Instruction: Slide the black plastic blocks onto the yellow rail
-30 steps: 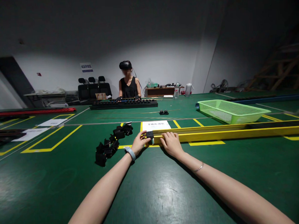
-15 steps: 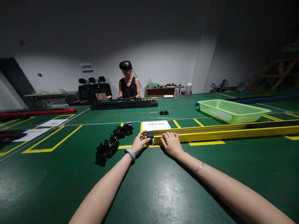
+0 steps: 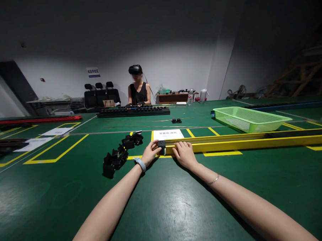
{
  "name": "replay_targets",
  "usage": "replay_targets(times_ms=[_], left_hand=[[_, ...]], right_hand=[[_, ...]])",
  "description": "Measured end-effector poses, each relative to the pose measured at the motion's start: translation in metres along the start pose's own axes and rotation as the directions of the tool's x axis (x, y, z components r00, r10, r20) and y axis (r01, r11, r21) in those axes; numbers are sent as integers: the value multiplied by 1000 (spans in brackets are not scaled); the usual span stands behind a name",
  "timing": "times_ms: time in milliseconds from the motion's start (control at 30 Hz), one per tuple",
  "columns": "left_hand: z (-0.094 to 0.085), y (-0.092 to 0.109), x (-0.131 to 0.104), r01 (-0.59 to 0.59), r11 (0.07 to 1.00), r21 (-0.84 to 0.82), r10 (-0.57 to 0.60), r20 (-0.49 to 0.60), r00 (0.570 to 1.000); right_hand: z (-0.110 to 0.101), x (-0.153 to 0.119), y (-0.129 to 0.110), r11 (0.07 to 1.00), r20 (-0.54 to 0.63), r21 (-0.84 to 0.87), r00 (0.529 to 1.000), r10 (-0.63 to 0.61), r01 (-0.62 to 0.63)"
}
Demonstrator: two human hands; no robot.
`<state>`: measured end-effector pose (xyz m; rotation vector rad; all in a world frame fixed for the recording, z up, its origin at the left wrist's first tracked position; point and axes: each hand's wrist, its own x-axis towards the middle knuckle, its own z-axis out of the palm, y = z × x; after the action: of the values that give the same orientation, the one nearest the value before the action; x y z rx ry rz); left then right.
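My left hand (image 3: pixel 150 154) is closed on a small black block (image 3: pixel 161 144), thumb in front and fingers behind. The block sits at the left end of a long yellow rail (image 3: pixel 247 144); whether it is seated on the rail I cannot make out. My right hand (image 3: pixel 185 153) lies over the same rail near that end, fingers curled onto its top edge. Several black blocks (image 3: pixel 116 159) lie in a curved row left of my left hand. Behind the block, a white paper sign (image 3: pixel 168 134) rests flat on the green table.
A light green basket (image 3: pixel 250 120) stands behind the rail on the right. Two small black parts (image 3: pixel 176 120) and thin rods lie farther back. Across the table (image 3: pixel 164 205) a person in a headset (image 3: pixel 139 89) works at a long black rail (image 3: pixel 134 112). Red rails (image 3: pixel 43 120) lie far left.
Almost nothing differs. The black block and both hands stay at the rail's left end; the person across has shifted a hand slightly.
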<state>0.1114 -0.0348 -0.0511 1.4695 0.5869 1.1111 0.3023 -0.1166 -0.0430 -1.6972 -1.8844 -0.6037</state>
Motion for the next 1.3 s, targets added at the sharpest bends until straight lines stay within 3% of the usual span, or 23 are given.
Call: replay_targets(times_ms=[467,800,967,1167,1300], left_hand=[[1,-3,-2,-21,998,52,23,-38,999],[2,-3,-4,5,999,34,-7,62,998],[3,3,-7,11,997,76,-23,161,987],[5,7,-8,7,994,113,-30,203,979],[6,6,-6,-6,996,85,-8,166,986]], right_hand=[[0,0,-1,1000,-7,2,1000,-3,3],[-1,-1,-2,999,-7,52,1000,10,-10],[-7,1,-7,993,-74,113,996,42,-34],[-16,2,-13,959,-50,214,983,-177,183],[-18,2,-15,919,-17,247,950,-312,307]])
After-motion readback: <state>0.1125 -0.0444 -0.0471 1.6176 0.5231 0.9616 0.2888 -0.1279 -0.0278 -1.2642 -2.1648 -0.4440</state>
